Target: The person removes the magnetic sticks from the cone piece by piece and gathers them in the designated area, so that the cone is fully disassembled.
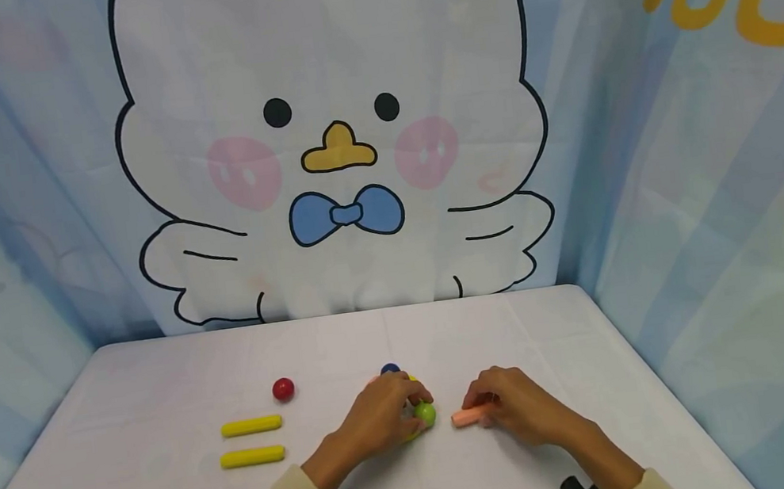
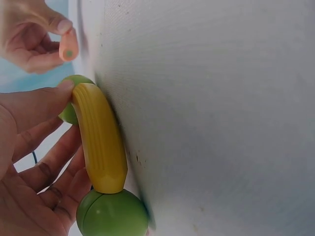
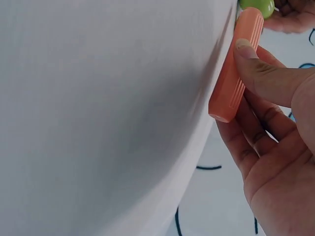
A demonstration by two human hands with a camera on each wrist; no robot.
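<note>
In the head view my left hand [image 1: 384,411] grips a small green ball [image 1: 425,414] between thumb and fingers. The left wrist view shows that ball at the far end of a curved yellow rod [image 2: 101,140]. At the near end of this rod sits another green ball [image 2: 112,214]. Past the left hand a blue ball [image 1: 390,368] peeks out, with bits of yellow and orange beside it, mostly hidden. My right hand [image 1: 520,404] pinches a ribbed orange rod [image 3: 235,69], whose free end points at the green ball across a small gap.
Two yellow rods [image 1: 251,426] lie parallel on the left part of the white table [image 1: 132,431]. Just behind them is a red ball [image 1: 283,390]. A curtain [image 1: 352,272] with a cartoon duck hangs at the table's back edge.
</note>
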